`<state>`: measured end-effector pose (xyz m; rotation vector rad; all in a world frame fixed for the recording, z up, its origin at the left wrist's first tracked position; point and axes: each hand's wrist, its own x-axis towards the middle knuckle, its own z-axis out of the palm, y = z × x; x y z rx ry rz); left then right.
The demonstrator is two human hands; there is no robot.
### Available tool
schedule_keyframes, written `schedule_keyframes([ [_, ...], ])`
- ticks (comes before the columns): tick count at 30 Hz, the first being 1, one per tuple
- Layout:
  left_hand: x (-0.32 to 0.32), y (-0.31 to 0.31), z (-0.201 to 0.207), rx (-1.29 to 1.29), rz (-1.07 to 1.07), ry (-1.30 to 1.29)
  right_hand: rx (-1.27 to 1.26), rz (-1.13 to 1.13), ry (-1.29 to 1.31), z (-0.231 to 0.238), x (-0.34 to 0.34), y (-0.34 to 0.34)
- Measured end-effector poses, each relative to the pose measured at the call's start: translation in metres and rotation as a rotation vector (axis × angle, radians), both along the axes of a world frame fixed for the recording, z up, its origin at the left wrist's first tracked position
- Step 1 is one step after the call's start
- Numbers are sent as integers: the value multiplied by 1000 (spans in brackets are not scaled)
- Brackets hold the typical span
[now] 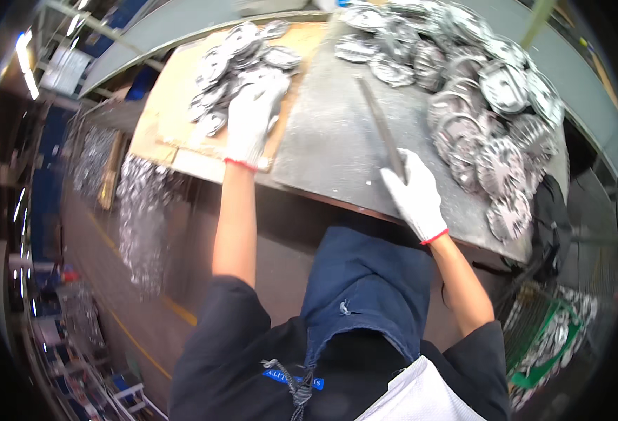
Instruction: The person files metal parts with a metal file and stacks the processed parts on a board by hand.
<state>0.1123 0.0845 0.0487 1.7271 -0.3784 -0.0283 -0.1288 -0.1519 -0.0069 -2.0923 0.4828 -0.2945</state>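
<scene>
Head view: your gloved right hand (417, 200), near 3 o'clock, has its fingers closed around the lower end of a flat metal bar (377, 118), which points to 11 o'clock over the grey tabletop (316, 133). Your gloved left hand (255, 121), at 11 o'clock, reaches onto the small pile of metal parts (241, 39) on the tan board (168, 105); its fingertips are blurred, so I cannot tell whether they grip one. The larger heap (503, 88) lies at 2 o'clock

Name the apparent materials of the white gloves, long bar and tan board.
White gloves: probably knitted fabric; matte, with stretchy-looking red edging. Long bar: likely metal; dull grey, straight. Tan board: perhaps wood or cardboard; flat, pale surface.
</scene>
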Motion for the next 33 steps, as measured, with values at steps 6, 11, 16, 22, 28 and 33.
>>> schedule_keyframes([
  [6, -77, -43, -48, -33, -214, 369, -277, 16, 11, 53, -69, -54],
  [11, -128, -85, -34, 115, -328, 422, -490, -398, -53, 64, -112, -123],
  [16, -175, -163, -37, -52, -690, 387, -448, -586, 21, 32, -124, -160],
  [22, -198, -227, -60, 56, -535, -64, -365, -513, -99, 16, -115, -161],
  [28, -190, -217, -60, -91, -698, 502, -21, -417, -146, 23, -96, -143],
  [33, -189, -174, -33, -200, -598, 489, 64, -268, -209, 31, -65, -108],
])
